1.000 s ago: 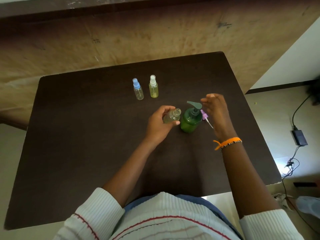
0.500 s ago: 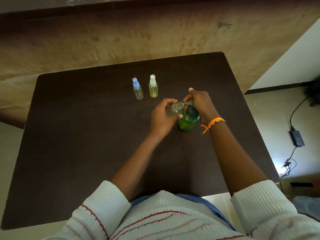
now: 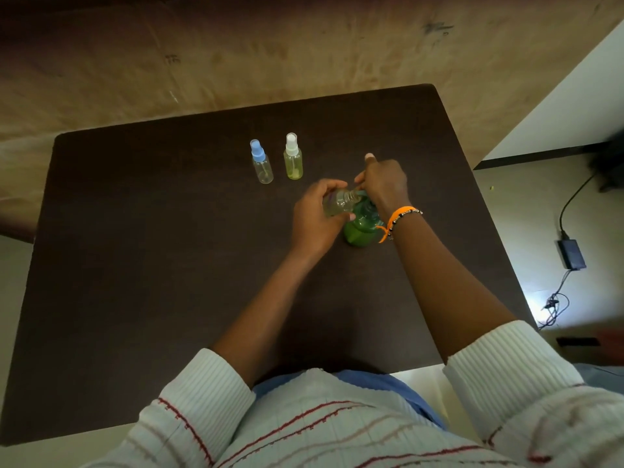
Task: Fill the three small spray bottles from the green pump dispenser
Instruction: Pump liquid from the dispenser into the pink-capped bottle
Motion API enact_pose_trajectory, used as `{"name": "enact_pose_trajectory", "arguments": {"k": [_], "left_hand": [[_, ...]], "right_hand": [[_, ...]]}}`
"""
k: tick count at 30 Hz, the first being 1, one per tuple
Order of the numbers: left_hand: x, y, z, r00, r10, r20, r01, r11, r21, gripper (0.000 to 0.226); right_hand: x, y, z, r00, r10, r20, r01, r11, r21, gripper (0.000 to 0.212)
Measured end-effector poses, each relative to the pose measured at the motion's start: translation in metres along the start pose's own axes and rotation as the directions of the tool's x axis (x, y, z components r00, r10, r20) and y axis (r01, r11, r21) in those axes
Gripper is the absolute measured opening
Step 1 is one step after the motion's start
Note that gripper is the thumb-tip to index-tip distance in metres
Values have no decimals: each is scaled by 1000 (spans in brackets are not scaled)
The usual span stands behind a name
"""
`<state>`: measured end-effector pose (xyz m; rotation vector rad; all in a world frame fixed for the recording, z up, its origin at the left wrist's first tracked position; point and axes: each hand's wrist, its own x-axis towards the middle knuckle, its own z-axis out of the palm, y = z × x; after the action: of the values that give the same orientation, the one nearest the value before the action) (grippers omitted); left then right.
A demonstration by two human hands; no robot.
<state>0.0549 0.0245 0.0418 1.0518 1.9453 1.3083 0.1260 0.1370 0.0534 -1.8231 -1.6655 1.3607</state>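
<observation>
My left hand (image 3: pixel 314 217) grips an uncapped clear spray bottle (image 3: pixel 337 204), tilted with its open neck against the nozzle of the green pump dispenser (image 3: pixel 359 229). My right hand (image 3: pixel 383 182) rests on top of the pump head, fingers curled over it, covering most of the pump. Farther back on the dark table (image 3: pixel 169 265) stand two capped small spray bottles: one with a blue cap (image 3: pixel 261 162) holding clear liquid, and one with a white cap (image 3: pixel 293 157) holding yellowish liquid.
The table's right edge drops to a floor with a black power adapter (image 3: pixel 571 254) and cables. A brown wall runs behind the table's far edge.
My right hand moved left from beside the dispenser onto its pump head. My left hand raised the open bottle to the nozzle. The purple spray cap seen earlier is hidden behind my right arm.
</observation>
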Motion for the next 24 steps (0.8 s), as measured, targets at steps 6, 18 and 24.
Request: {"name": "enact_pose_trajectory", "arguments": {"k": [6,18,24], "left_hand": [[0,-1,3,1000,0,2,0,1000,6,48],[-2,1,5,1000,19,-3,-19,1000,-3,46],[-2,1,7,1000,15,-13,-14,1000,18,45]], "right_hand": [[-1,6,7,993,-57,-108,46,994,-101,46],[-2,-3,-2,997,14,78,-15,1000,20,61],[-5,1,0,998,-36,-42,36,999,-15,52]]}}
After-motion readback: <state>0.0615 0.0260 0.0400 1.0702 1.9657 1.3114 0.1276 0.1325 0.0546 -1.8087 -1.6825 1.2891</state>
